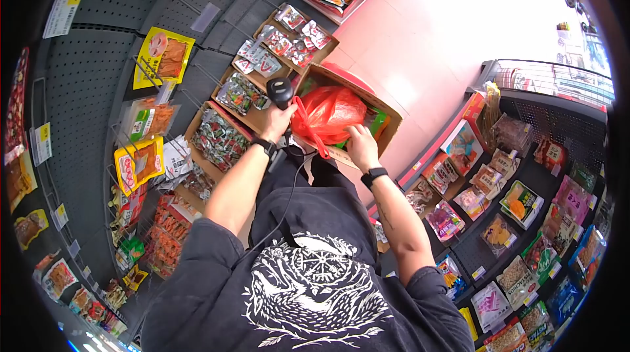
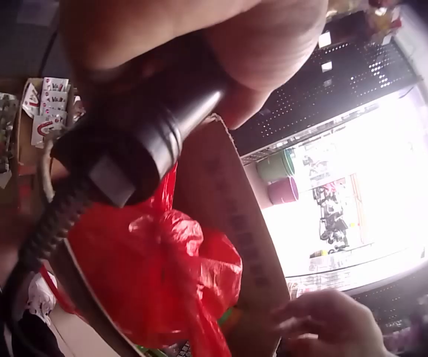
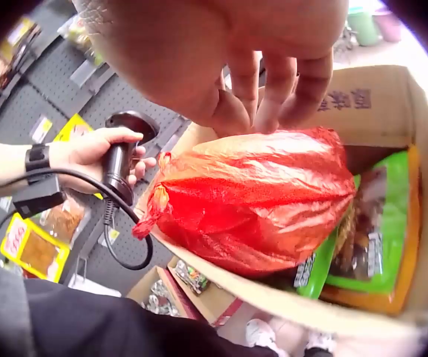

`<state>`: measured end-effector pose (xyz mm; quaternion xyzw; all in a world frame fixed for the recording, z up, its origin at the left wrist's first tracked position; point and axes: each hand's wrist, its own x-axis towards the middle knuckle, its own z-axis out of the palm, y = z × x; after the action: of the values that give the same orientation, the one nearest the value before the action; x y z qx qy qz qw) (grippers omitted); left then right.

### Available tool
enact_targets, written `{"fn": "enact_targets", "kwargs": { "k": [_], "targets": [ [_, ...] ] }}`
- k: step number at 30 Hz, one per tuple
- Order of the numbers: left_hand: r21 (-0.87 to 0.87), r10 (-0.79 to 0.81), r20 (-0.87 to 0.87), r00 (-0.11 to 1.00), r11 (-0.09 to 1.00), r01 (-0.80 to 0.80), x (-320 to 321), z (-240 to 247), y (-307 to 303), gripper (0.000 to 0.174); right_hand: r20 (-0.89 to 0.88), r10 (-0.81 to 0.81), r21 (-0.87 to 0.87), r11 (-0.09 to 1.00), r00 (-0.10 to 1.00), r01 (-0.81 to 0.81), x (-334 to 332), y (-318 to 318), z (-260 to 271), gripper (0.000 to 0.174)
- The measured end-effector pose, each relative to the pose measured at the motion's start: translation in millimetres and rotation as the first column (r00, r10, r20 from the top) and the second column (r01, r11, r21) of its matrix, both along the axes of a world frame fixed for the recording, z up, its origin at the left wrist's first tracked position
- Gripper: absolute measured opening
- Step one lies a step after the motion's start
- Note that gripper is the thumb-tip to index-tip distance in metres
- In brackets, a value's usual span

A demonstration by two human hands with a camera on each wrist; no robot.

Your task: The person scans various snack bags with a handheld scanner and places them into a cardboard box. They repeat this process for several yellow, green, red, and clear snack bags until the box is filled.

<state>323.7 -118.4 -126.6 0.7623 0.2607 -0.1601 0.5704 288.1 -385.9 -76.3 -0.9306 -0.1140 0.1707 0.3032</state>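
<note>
My left hand (image 1: pixel 281 120) grips a black handheld scanner (image 1: pixel 280 91), its fingers wrapped round the handle; a coiled cable hangs from the handle's end in the left wrist view. Beside it, a knotted red plastic bag (image 1: pixel 328 114) lies in an open cardboard box (image 1: pixel 392 130). My right hand (image 1: pixel 361 146) is at the bag's right side, fingers loosely bent and pointing down. In the right wrist view its fingertips (image 3: pixel 273 111) are at the bag's upper edge; whether they touch it is unclear. Green-edged packets (image 3: pixel 378 223) lie in the box beside the bag.
Cartons of small packets (image 1: pixel 223 139) line the left shelf, with yellow snack packs (image 1: pixel 164 57) hanging on hooks above. Another shelf of bagged snacks (image 1: pixel 522 204) stands at the right. Pale floor (image 1: pixel 420 43) runs between them. The scanner's cable (image 1: pixel 289 204) crosses the person's shirt.
</note>
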Motion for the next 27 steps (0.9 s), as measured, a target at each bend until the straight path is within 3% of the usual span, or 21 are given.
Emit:
{"fn": "enact_targets", "kwargs": {
  "k": [1,3,5,7,8,9,10,11,12,13,15,17,19,20,21,22,23,24,25,27],
  "targets": [
    [0.0,0.04,-0.008,0.999,0.999,-0.04,-9,3,0,0.02,0.04,0.086,-0.073,0.994,0.995,-0.083,12,10,1,0.039],
    [0.266,-0.056,-0.051,0.997,0.962,0.068,-35,10,-8,0.02,0.145,0.274,-0.091,0.961,0.951,-0.262,26,31,-7,0.042],
    [0.216,-0.209,0.133,0.969,0.96,0.178,-52,35,-22,0.032,0.178,0.394,-0.221,0.909,0.902,-0.354,32,52,-8,0.038],
    [0.269,-0.309,0.379,0.872,0.939,0.216,-62,32,-33,0.043,-0.061,0.473,-0.326,0.823,0.879,-0.465,39,61,-21,0.026],
    [0.279,-0.362,0.324,0.874,0.919,0.277,-64,23,-34,0.056,-0.081,0.375,-0.256,0.888,0.923,-0.383,34,61,-37,0.017],
    [0.273,-0.352,0.33,0.876,0.924,0.268,-59,17,-35,0.056,-0.012,0.196,-0.069,0.978,0.981,-0.196,31,57,-39,0.016],
    [0.238,-0.359,0.316,0.878,0.926,0.293,-56,10,-37,0.053,-0.019,0.102,0.041,0.994,0.995,-0.101,31,52,-43,0.017],
    [0.2,-0.365,0.301,0.881,0.928,0.316,-55,4,-39,0.051,-0.04,0.01,0.148,0.989,0.999,-0.004,29,46,-46,0.019],
    [0.096,-0.435,0.23,0.87,0.9,0.425,-34,45,-42,0.049,-0.157,-0.122,0.229,0.961,0.98,0.156,24,42,-43,0.019],
    [0.116,-0.475,0.196,0.858,0.88,0.461,-33,38,-43,0.047,-0.282,-0.239,0.286,0.903,0.929,0.319,21,40,-35,0.02],
    [0.033,-0.442,0.239,0.864,0.893,0.448,-32,36,-52,0.041,-0.378,-0.299,0.274,0.868,0.876,0.415,22,27,-23,0.019],
    [0.018,-0.441,0.259,0.859,0.892,0.452,-26,44,-60,0.04,-0.469,-0.272,0.423,0.766,0.84,0.484,16,8,-44,0.018],
    [0.219,-0.531,0.1,0.842,0.837,0.502,-25,44,-61,0.037,-0.358,-0.334,0.476,0.738,0.872,0.478,15,-8,-21,0.015],
    [0.299,-0.557,0.146,0.818,0.813,0.5,-24,40,-53,0.036,-0.385,-0.508,0.419,0.648,0.771,0.636,16,-27,-31,0.014],
    [0.42,-0.563,0.085,0.822,0.768,0.483,-21,45,-42,0.036,-0.39,-0.656,0.392,0.517,0.646,0.761,21,-42,-19,0.012],
    [0.438,-0.494,0.065,0.867,0.795,0.42,-20,38,-29,0.038,-0.411,-0.713,0.504,0.341,0.568,0.793,14,-76,-51,0.011],
    [0.389,-0.366,0.053,0.929,0.864,0.318,-21,17,-15,0.038,-0.628,-0.719,0.431,-0.003,0.298,0.902,8,-89,-36,0.011],
    [0.403,-0.319,0.045,0.947,0.873,0.275,-23,11,-5,0.038,-0.674,-0.723,0.26,-0.035,0.155,0.965,-2,-108,-47,0.015],
    [0.419,-0.273,0.037,0.961,0.878,0.233,-24,11,0,0.038,-0.656,-0.73,0.288,-0.006,0.192,0.958,-20,-127,-86,0.02],
    [0.457,-0.307,0.037,0.951,0.851,0.258,-25,28,-3,0.038,-0.156,-0.906,0.05,0.39,0.393,0.919,-32,-118,-62,0.029]
  ]
}}
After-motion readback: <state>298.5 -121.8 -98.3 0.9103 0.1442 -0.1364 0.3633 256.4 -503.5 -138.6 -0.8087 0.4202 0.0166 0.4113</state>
